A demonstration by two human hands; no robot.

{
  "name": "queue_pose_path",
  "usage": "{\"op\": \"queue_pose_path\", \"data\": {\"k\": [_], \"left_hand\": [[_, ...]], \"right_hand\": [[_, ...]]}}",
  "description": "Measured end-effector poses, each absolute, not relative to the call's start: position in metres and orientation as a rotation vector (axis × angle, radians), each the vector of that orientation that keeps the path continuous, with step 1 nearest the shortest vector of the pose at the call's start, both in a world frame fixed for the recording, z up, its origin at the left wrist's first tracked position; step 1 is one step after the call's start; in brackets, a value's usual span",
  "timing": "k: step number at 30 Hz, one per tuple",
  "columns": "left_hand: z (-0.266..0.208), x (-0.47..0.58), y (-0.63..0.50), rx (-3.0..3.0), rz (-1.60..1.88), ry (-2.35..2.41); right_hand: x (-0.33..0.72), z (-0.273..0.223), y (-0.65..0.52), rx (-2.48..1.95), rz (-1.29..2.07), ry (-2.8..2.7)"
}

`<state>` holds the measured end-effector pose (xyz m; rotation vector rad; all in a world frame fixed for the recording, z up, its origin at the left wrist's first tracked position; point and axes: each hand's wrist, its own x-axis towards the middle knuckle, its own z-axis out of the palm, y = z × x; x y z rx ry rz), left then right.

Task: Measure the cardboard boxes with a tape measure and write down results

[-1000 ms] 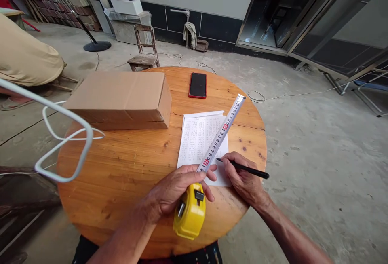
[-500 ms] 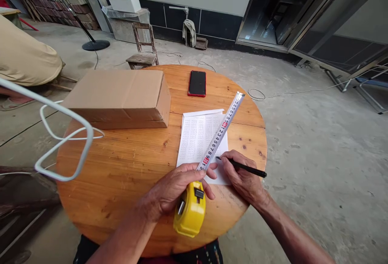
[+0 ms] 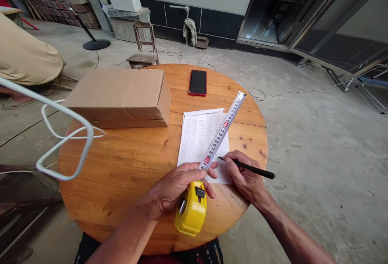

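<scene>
My left hand [image 3: 184, 183] is closed on a yellow tape measure [image 3: 191, 209], with the thumb lying across the blade. The silver blade [image 3: 222, 130] is drawn out and slants up and to the right over a sheet of paper [image 3: 197, 138]. Rows of small handwritten or printed marks fill the sheet's upper part. In my right hand [image 3: 245, 175] a black pen [image 3: 251, 167] is pinched, its tip pointing left over the lower right of the paper. Whether the tip touches the sheet I cannot tell.
A closed cardboard box [image 3: 118, 94] stands on the left of the round wooden table [image 3: 121, 183]. A phone [image 3: 198, 83] with a red edge lies at the back. White bent tubing [image 3: 72, 114] reaches in from the left. Beyond are a small wooden chair [image 3: 144, 47] and a seated person's clothed leg [image 3: 27, 53].
The pen has shifted slightly right with my right hand, and its tilt differs a little. My left hand and the tape measure look nearly the same.
</scene>
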<state>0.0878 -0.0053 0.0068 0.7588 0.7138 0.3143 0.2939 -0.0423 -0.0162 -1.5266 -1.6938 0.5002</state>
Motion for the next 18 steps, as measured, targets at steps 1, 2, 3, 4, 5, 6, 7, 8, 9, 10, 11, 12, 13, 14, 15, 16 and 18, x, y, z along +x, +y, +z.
{"op": "queue_pose_path", "data": {"k": [1, 2, 3, 4, 5, 6, 7, 8, 9, 10, 11, 12, 13, 14, 15, 16, 18], "left_hand": [[0.0072, 0.0879, -0.0056, 0.759, 0.322, 0.706], [0.0076, 0.0879, -0.0059, 0.757, 0.327, 0.701], [0.0082, 0.0879, -0.0060, 0.753, 0.326, 0.699], [0.0088, 0.0879, -0.0060, 0.747, 0.321, 0.701], [0.0095, 0.0879, -0.0060, 0.737, 0.312, 0.706], [0.0102, 0.0880, -0.0058, 0.728, 0.304, 0.711], [0.0107, 0.0881, -0.0056, 0.719, 0.298, 0.716], [0.0110, 0.0883, -0.0055, 0.711, 0.293, 0.719], [0.0112, 0.0885, -0.0054, 0.705, 0.292, 0.720], [0.0111, 0.0887, -0.0053, 0.701, 0.293, 0.720], [0.0108, 0.0889, -0.0053, 0.698, 0.294, 0.719], [0.0104, 0.0891, -0.0053, 0.694, 0.293, 0.718], [0.0098, 0.0892, -0.0054, 0.689, 0.290, 0.718], [0.0093, 0.0893, -0.0055, 0.686, 0.292, 0.717], [0.0088, 0.0894, -0.0056, 0.684, 0.298, 0.714], [0.0084, 0.0894, -0.0057, 0.685, 0.307, 0.709], [0.0078, 0.0895, -0.0058, 0.689, 0.324, 0.704]], "right_hand": [[0.2942, -0.0165, -0.0427, -1.531, 0.502, -1.669], [0.2945, -0.0167, -0.0431, -1.536, 0.503, -1.650], [0.2945, -0.0169, -0.0432, -1.540, 0.505, -1.638], [0.2944, -0.0170, -0.0433, -1.543, 0.510, -1.633], [0.2942, -0.0170, -0.0432, -1.547, 0.517, -1.632], [0.2939, -0.0169, -0.0430, -1.549, 0.522, -1.633], [0.2935, -0.0168, -0.0428, -1.551, 0.525, -1.635], [0.2932, -0.0166, -0.0427, -1.553, 0.524, -1.638], [0.2929, -0.0164, -0.0427, -1.554, 0.517, -1.642], [0.2928, -0.0162, -0.0428, -1.552, 0.508, -1.646], [0.2928, -0.0160, -0.0430, -1.550, 0.498, -1.651], [0.2928, -0.0159, -0.0432, -1.548, 0.490, -1.654], [0.2929, -0.0158, -0.0433, -1.547, 0.484, -1.656], [0.2929, -0.0157, -0.0434, -1.546, 0.480, -1.660], [0.2929, -0.0157, -0.0434, -1.547, 0.477, -1.663], [0.2929, -0.0158, -0.0432, -1.551, 0.475, -1.666], [0.2927, -0.0160, -0.0426, -1.560, 0.471, -1.675]]}}
